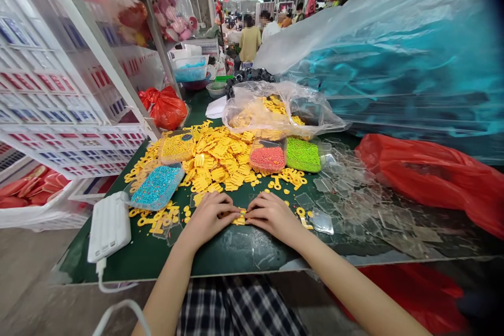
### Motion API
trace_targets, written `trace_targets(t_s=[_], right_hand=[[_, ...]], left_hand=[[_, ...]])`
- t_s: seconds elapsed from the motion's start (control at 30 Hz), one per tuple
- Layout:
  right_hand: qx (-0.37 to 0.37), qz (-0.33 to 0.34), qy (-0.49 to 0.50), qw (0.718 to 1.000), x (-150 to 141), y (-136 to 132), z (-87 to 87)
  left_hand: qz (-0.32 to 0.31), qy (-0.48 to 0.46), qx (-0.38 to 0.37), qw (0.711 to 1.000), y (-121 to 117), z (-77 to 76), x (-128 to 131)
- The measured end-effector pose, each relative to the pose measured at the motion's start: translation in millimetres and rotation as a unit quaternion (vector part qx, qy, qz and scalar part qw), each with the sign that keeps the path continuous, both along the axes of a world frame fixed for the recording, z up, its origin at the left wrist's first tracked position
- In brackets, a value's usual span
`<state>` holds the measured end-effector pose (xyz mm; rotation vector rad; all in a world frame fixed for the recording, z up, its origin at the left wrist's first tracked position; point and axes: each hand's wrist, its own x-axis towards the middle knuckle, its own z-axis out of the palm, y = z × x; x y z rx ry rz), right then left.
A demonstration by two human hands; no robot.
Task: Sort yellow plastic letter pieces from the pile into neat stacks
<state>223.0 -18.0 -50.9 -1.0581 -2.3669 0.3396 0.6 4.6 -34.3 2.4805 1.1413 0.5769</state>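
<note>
My left hand (210,215) and my right hand (271,214) meet over the green table (157,257), fingers curled and pinched together on a small yellow plastic piece (239,217) between them. Just behind lies a big heap of yellow plastic pieces (220,160). Around the heap stand trays of small beads: blue (156,186), yellow (177,148), pink (268,158) and green (303,154). Loose yellow rings (155,218) lie left of my left hand.
A white power bank (109,227) with a cable lies at the table's left front. Clear plastic sheets (354,205) cover the right side. Red bags (429,178) (165,107), a clear bag of yellow parts (275,110), white crates (59,89) and blue plastic sheeting (394,63) surround. People (250,39) stand far back.
</note>
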Motion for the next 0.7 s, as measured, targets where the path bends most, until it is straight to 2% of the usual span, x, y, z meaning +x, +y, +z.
trace_targets(t_s=[0.17, 0.3, 0.43, 0.7], right_hand=[[0.004, 0.001, 0.006, 1.000, -0.1, -0.2, -1.9], [0.005, 0.003, 0.021, 1.000, -0.1, -1.2, -2.2], [0.013, 0.002, 0.027, 1.000, -0.3, -2.0, -1.3], [0.028, -0.017, 0.010, 0.999, 3.0, -0.8, -0.8]], left_hand=[[0.067, -0.059, 0.011, 0.996, 0.8, -1.0, -4.2], [0.083, -0.068, 0.013, 0.994, -0.2, 0.0, -4.5], [0.069, -0.059, 0.004, 0.996, -0.9, 1.7, -2.6], [-0.002, -0.018, -0.026, 0.999, -4.4, 2.8, 3.0]])
